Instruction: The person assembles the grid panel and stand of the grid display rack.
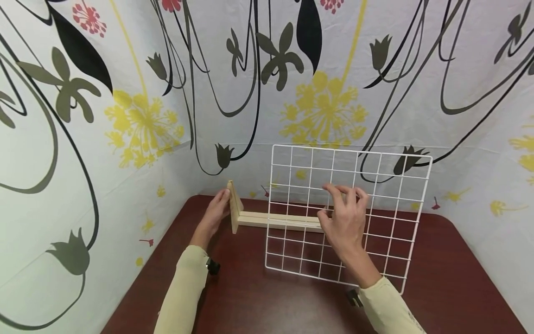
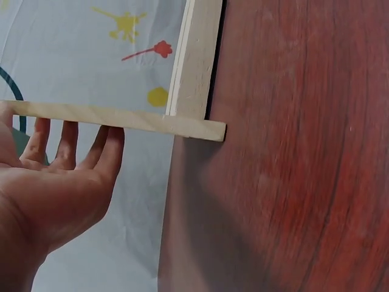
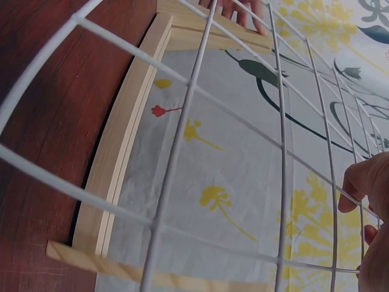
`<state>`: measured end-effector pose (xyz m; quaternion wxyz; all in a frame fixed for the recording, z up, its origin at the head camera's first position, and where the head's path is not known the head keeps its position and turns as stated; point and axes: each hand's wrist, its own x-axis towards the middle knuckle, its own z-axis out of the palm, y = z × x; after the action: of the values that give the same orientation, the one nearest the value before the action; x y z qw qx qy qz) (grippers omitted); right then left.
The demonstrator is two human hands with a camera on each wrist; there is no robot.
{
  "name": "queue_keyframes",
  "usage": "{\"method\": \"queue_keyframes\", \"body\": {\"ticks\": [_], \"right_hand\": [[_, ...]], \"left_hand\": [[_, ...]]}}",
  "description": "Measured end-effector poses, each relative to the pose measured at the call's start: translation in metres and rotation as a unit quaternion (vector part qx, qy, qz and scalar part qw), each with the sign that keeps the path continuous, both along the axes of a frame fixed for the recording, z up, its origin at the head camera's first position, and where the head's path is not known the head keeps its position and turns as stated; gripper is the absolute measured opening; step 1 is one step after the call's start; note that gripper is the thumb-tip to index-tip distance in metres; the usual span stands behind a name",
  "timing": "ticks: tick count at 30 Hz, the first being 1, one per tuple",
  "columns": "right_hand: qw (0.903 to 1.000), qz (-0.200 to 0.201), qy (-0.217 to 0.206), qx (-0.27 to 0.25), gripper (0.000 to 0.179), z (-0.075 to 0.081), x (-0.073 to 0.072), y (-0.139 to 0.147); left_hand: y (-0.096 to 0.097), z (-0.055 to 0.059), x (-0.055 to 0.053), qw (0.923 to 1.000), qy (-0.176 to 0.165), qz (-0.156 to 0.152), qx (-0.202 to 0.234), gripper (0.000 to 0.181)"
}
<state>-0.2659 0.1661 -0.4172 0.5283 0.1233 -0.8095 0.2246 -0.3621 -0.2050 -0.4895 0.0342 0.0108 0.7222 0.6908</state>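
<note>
My left hand [image 1: 214, 213] holds the upright end piece [image 1: 234, 211] of a pale wooden stand at the back left of the table. In the left wrist view the fingers [image 2: 112, 152] lie along the outer face of that end piece, with the thumb at its top end. A grooved wooden bar [image 1: 255, 219] runs right from it along the table. My right hand [image 1: 347, 220] pinches a white wire grid panel [image 1: 417, 221], held tilted up in front of the bar. Through the wires, the right wrist view shows the stand's other end piece [image 3: 91, 260].
The stand and grid are over a dark red wood-grain table [image 1: 250, 287] with rounded back corners. White cloth [image 1: 233, 139] with printed flowers hangs behind and at both sides. Small black devices [image 1: 212, 266] are on both wrists.
</note>
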Motion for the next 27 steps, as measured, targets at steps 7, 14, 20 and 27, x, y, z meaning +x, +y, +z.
{"method": "queue_keyframes", "body": {"ticks": [7,14,20,27], "right_hand": [[0.9999,0.001,0.012,0.000,0.057,0.000,0.002,0.001],[0.9998,0.000,0.017,-0.004,0.059,0.002,0.003,0.001],[0.9999,-0.008,0.006,0.003,0.061,0.004,0.005,0.002],[0.9998,0.002,0.019,0.010,0.057,0.003,0.004,0.006]], "left_hand": [[0.018,0.002,0.000,0.9996,0.003,-0.023,-0.019,0.069],[0.035,-0.001,-0.001,0.9980,0.013,-0.056,-0.024,0.062],[0.060,-0.002,-0.001,0.9974,0.011,-0.070,-0.017,0.062],[0.090,-0.001,-0.001,0.9951,0.050,-0.079,-0.033,0.060]]}}
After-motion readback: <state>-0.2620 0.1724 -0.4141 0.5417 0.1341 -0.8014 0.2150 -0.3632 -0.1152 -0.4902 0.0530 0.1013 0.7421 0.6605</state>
